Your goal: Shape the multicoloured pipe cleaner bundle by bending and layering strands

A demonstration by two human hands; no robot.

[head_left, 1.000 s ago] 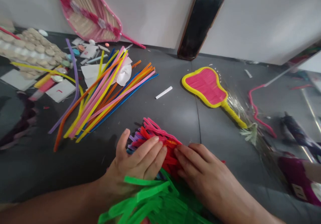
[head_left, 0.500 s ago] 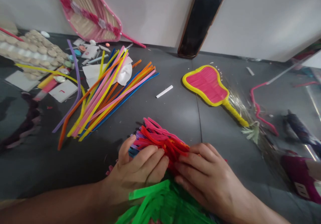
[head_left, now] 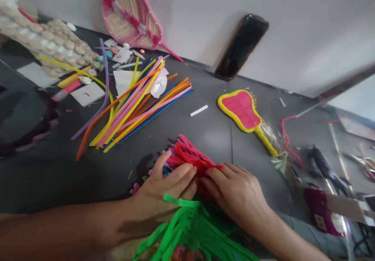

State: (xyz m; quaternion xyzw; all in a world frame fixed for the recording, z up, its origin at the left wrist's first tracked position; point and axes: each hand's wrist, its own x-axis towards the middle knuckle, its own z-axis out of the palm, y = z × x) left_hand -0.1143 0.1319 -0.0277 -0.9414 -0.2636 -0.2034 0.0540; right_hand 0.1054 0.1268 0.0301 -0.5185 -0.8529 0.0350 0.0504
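Note:
A bundle of red pipe cleaners (head_left: 202, 164) is pinched between my two hands low in the middle of the view. My left hand (head_left: 170, 187) has its fingers curled on the left side of the red strands, with one finger raised. From the other side, the bent fingers of my right hand (head_left: 237, 187) press on the same strands; a short red end sticks out above them. Bright pink pipe cleaners (head_left: 187, 146) fan out behind, with some purple and blue ones partly hidden by my left hand. Green pipe cleaners (head_left: 187, 222) spread below, nearest to me.
Loose pipe cleaners (head_left: 131, 112) in several colours lie at left. A small yellow-edged pink fan (head_left: 241, 110) is right of centre, with a white strip (head_left: 198, 110) nearby. A phone (head_left: 243, 46) and a pink leaf-shaped fan (head_left: 129, 23) lean on the wall. A glue gun (head_left: 318, 210) lies at right.
The view has tilted, showing more of the right side. A red end now sticks out over my right fingers, and my right hand sits slightly closer to my left.

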